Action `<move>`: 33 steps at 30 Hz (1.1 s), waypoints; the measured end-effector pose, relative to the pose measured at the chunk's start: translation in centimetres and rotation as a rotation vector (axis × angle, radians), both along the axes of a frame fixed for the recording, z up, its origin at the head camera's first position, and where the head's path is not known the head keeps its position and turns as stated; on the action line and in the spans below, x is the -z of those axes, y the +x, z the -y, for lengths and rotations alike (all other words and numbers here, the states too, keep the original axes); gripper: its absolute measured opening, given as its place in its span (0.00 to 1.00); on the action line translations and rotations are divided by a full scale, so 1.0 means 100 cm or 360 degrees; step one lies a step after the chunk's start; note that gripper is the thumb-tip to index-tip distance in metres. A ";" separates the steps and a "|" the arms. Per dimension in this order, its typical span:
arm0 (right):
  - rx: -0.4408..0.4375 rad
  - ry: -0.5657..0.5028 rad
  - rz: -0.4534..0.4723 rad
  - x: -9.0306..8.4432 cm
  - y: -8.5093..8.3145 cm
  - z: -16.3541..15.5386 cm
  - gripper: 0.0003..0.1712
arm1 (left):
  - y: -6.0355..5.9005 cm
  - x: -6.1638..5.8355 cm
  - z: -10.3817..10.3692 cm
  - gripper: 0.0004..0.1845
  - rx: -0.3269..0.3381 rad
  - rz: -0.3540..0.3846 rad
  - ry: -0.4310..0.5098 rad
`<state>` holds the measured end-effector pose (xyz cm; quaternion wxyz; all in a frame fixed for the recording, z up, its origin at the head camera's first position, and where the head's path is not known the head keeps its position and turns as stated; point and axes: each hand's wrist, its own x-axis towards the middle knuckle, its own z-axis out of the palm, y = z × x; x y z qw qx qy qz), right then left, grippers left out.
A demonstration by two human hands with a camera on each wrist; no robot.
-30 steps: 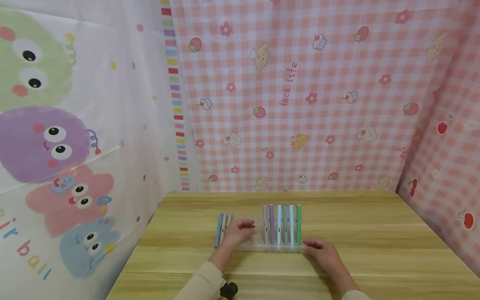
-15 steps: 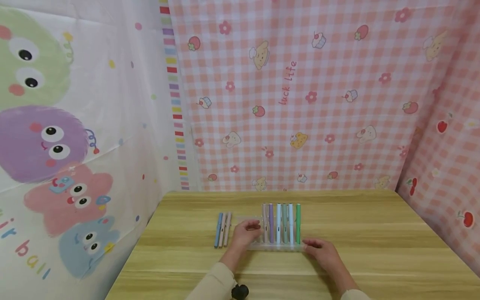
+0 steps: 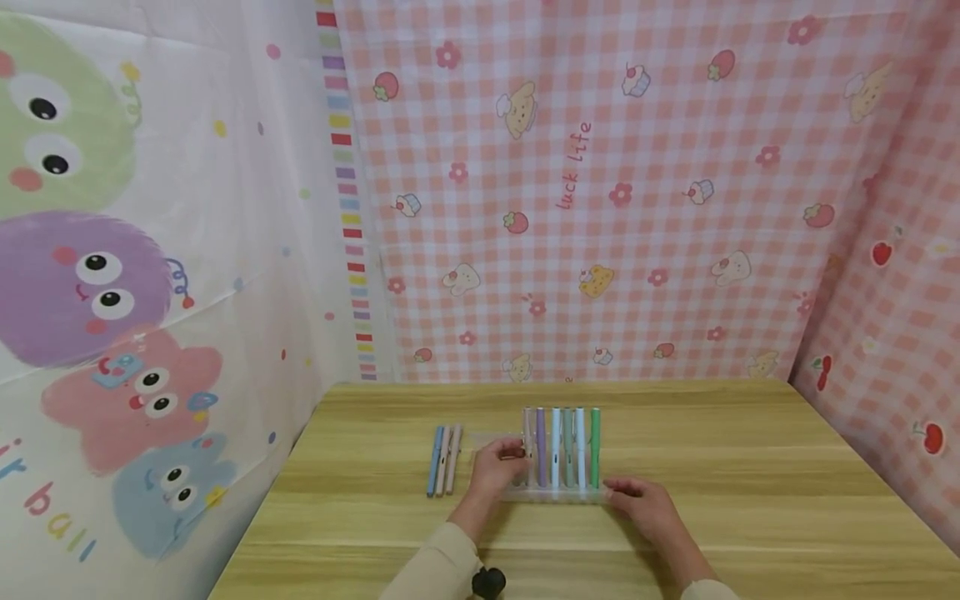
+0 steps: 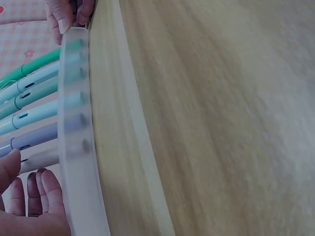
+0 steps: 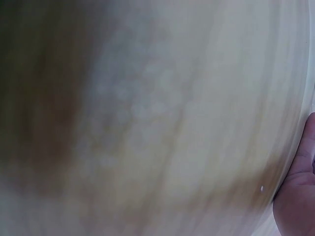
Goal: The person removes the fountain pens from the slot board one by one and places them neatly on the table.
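A clear plastic pen rack (image 3: 555, 496) lies on the table with several pens side by side: greyish-pink, purple (image 3: 542, 450), light blue, grey-green and green (image 3: 596, 450). My right hand (image 3: 645, 504) pinches the rack's right end, its thumb on the corner in the left wrist view. My left hand (image 3: 495, 475) is over the rack's left part, thumb and loosely bent fingers apart beside the greyish-pink pen (image 4: 42, 160). Whether the thumb touches that pen I cannot tell. In the right wrist view only part of the right hand (image 5: 298, 196) shows.
Left of the rack, a blue pen (image 3: 435, 461) and two pinkish pens (image 3: 448, 461) lie side by side on the wooden table (image 3: 750, 500). A checked pink cloth (image 3: 675, 250) hangs behind the table, and a white printed cloth (image 3: 247, 208) on the left.
My left hand has moved right, away from the three loose pens and across to the greyish-pink pen in the rack. My right hand has stayed at the rack's right end.
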<state>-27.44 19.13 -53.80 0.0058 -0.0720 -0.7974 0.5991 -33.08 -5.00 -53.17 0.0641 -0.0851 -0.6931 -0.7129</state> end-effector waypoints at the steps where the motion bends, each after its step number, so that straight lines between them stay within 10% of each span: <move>1: 0.0000 0.0003 0.0006 0.000 0.000 0.000 0.13 | -0.001 0.001 0.000 0.13 0.0006 -0.0008 0.0001; 8: -0.0001 -0.0007 0.0017 -0.003 -0.001 0.000 0.13 | 0.002 -0.009 -0.008 0.16 -0.0065 0.0163 -0.0031; 33: 0.0014 -0.0013 0.0003 0.001 -0.001 0.000 0.13 | 0.007 -0.016 -0.008 0.12 -0.0111 0.0203 -0.0044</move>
